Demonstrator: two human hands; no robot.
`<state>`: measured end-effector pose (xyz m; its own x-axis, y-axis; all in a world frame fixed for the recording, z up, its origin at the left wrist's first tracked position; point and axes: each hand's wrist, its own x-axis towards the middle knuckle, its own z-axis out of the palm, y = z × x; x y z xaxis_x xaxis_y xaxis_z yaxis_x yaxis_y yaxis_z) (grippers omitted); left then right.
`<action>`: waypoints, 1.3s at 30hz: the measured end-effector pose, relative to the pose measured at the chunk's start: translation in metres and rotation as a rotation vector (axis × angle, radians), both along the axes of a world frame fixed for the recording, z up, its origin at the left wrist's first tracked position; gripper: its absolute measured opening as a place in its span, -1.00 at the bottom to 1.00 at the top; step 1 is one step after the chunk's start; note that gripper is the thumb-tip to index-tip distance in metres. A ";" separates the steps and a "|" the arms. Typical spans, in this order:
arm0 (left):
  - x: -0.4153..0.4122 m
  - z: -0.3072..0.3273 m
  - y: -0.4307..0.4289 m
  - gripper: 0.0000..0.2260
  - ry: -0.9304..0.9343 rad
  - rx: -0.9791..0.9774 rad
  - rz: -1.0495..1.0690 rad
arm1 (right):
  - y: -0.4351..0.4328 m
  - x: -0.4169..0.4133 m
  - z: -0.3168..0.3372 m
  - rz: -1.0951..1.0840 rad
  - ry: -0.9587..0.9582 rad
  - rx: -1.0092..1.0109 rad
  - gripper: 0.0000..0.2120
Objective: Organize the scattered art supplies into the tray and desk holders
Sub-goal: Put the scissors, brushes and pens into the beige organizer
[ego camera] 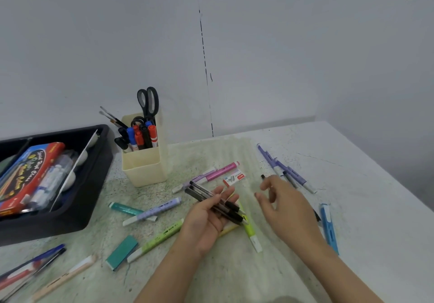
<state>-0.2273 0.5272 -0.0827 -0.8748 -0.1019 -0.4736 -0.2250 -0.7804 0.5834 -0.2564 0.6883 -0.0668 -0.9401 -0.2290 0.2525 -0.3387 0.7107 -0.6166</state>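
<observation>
Head cam view: the person's left hand [206, 215] is palm up over the middle of the pale, green-stained stone table [340, 161], fingers loosely curled round a bundle of dark slim pens [213, 200] lying across them. The right hand [284, 206] hovers just beside it, fingers spread and relaxed. A small black tip pokes up by its fingers, and honestly it's too blurry to tell whether it's pinching something or not.

The black plastic tray [94, 185] sits at the left edge, with a red box of colours [30, 173] inside. Just beside it, near the back edge by the wall, stands the cream square plastic holder [143, 166], stuffed with red, blue and black markers [141, 136] and black-handled scissors [148, 101].

Plenty is still loose on the table:
- a pink highlighter [223, 171] and a small white box [234, 177] just beyond the hands
- purple pens [281, 166] behind the right hand
- a blue pen [328, 227] toward the right edge
- a lime highlighter [251, 232] partly under the left hand
- a green highlighter [159, 239], a lilac one [155, 211] and a teal marker [124, 208] left of that hand
- a flat teal block [122, 252] near the front
- a peach pen [65, 277] plus blue and black pens [35, 260] at the front left corner
</observation>
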 end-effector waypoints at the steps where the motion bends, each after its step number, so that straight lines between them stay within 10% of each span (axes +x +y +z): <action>1: 0.000 -0.001 0.000 -0.81 -0.006 0.012 0.010 | 0.006 -0.003 -0.001 -0.064 -0.010 0.071 -0.89; 7: 0.002 0.003 0.002 -0.79 0.005 -0.008 -0.028 | 0.029 -0.016 -0.015 -0.160 -0.165 0.430 -0.75; 13: 0.002 0.009 0.008 -0.77 0.011 -0.081 -0.111 | 0.022 -0.009 -0.002 0.130 -0.182 -0.048 -0.75; 31: 0.017 0.011 0.000 -0.80 0.163 -0.281 -0.304 | -0.005 -0.019 0.050 0.331 -0.224 -0.062 -0.88; 39: 0.023 0.022 -0.011 -0.83 0.237 -0.403 -0.591 | -0.017 -0.054 0.068 0.661 -0.714 -0.123 -0.63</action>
<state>-0.2046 0.5160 -0.0608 -0.9115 0.2908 -0.2909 -0.3727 -0.2843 0.8833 -0.3105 0.6714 0.0015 -0.5729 -0.7746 -0.2679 -0.1642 0.4287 -0.8884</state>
